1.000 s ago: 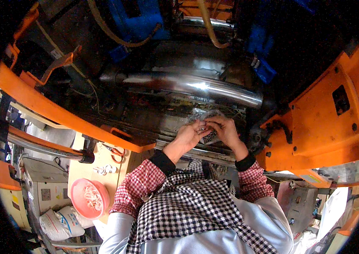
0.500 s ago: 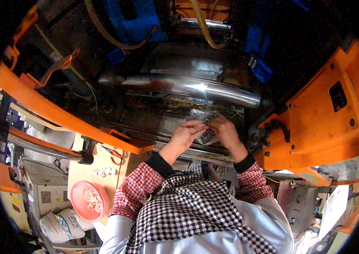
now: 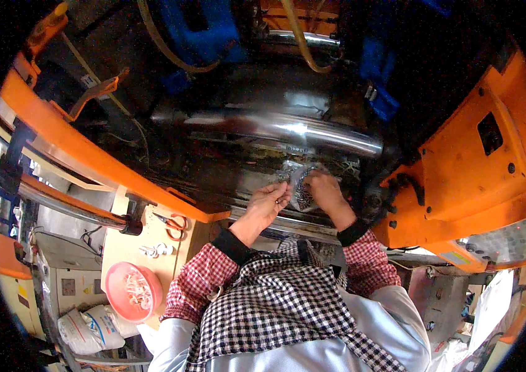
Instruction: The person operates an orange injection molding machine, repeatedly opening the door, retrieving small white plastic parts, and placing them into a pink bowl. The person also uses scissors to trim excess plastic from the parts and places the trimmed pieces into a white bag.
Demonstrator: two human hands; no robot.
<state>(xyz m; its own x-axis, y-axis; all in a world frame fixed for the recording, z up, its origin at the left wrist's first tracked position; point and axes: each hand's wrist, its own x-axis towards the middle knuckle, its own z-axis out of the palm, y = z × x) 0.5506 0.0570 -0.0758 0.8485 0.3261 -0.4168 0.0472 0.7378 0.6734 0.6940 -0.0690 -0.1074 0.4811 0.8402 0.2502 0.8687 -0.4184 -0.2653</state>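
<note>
Clear plastic bag of small dark pieces [image 3: 304, 196] lies nearer us than the polished steel cylinder [image 3: 275, 126]. Our left hand [image 3: 267, 203], fingertips pinched, has just parted from our curled right hand [image 3: 327, 193], baring more bag; we cannot tell their grip.

This looks like a factory workshop: a polished steel bar [image 3: 288, 128] beyond the left hand [image 3: 266, 206], an orange machine panel [image 3: 458, 177] right of the right hand [image 3: 326, 193], and a worktop [image 3: 131, 242] with an orange-handled tool [image 3: 178, 233] left of the left hand.
</note>
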